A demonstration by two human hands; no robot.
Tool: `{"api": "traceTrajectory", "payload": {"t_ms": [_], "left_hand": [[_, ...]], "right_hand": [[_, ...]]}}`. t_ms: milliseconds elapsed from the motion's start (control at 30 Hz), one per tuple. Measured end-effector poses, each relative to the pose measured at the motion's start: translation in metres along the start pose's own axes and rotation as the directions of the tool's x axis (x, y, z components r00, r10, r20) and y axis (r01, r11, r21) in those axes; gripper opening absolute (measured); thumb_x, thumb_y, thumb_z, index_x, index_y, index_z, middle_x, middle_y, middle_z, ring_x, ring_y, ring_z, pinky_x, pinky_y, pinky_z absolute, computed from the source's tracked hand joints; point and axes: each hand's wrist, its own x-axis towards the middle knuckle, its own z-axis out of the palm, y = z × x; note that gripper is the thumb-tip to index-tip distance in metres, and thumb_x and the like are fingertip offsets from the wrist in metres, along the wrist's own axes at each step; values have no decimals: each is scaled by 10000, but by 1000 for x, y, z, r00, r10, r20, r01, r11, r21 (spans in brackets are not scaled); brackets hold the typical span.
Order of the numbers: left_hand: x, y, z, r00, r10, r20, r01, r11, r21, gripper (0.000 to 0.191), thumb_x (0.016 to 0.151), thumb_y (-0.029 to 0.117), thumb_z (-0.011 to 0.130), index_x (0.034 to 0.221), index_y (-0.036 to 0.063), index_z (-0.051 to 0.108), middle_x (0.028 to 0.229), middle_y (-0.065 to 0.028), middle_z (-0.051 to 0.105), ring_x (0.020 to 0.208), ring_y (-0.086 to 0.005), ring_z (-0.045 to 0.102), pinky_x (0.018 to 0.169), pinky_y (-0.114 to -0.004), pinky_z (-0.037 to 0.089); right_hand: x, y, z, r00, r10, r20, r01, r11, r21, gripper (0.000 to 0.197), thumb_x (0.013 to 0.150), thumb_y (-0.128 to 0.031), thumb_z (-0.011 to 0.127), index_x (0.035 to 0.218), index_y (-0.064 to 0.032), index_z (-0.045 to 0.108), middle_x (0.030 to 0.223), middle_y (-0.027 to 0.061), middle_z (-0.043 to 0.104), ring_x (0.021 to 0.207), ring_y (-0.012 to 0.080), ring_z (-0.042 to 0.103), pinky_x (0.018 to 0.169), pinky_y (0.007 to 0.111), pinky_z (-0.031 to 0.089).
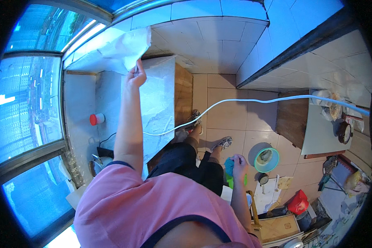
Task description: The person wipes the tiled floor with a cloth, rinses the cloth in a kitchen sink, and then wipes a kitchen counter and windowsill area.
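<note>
My left hand (137,75) is raised over the counter beside the window, its fingers closed on the lower corner of a large white sheet (121,49), paper or thin plastic. Under my left arm lies a pale, wrinkled counter covering (158,93). My right hand (240,164) is low by my right side, its fingers bent around the edge of a teal cloth (229,166). Just beneath the cloth shows a bright green object (236,181), partly hidden.
A white cable (229,100) runs across the view. A red-lidded jar (96,119) stands near the window. On the tiled floor are a turquoise basin (276,159) and a small dark pot (263,178). A white-topped cabinet (316,130) bears a round clock (345,132).
</note>
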Motion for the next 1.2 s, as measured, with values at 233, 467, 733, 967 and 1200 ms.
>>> {"api": "traceTrajectory", "payload": {"t_ms": [233,467,733,967,1200], "left_hand": [[-27,-15,-19,986,-102,132,95,994,59,301,879,6,328,1074,-94,535,1025,-198,603,956,-293,601,810,-338,534],[-22,-39,-35,986,43,161,-61,992,109,224,896,-6,374,991,-100,553,929,-202,619,888,-281,625,770,-332,548],[-14,-30,-41,973,16,230,-50,989,141,200,887,-6,408,998,-110,537,918,-206,615,866,-290,626,767,-330,552],[5,-19,-48,996,22,85,-14,995,-99,199,837,16,477,965,-114,558,907,-217,614,852,-302,625,759,-354,549],[-43,-122,-6,947,-305,96,293,948,124,427,826,276,594,1016,-97,509,918,-189,589,897,-303,586,852,-396,484]], "right_hand": [[42,22,19,998,-48,51,46,998,48,148,861,-93,531,924,21,601,786,74,625,705,125,586,693,262,470],[97,56,10,998,30,59,-33,998,56,158,858,-105,524,910,21,602,768,70,620,705,125,574,707,264,462],[98,109,-12,999,26,42,-27,999,28,152,856,-88,507,903,22,601,736,69,623,689,131,574,681,271,467],[73,30,5,983,-11,183,24,997,-69,150,844,-95,534,924,20,589,739,77,631,700,126,588,677,264,474],[79,-201,88,797,-482,365,555,822,-127,163,834,-113,574,945,5,589,784,60,609,722,118,575,685,256,460]]}}
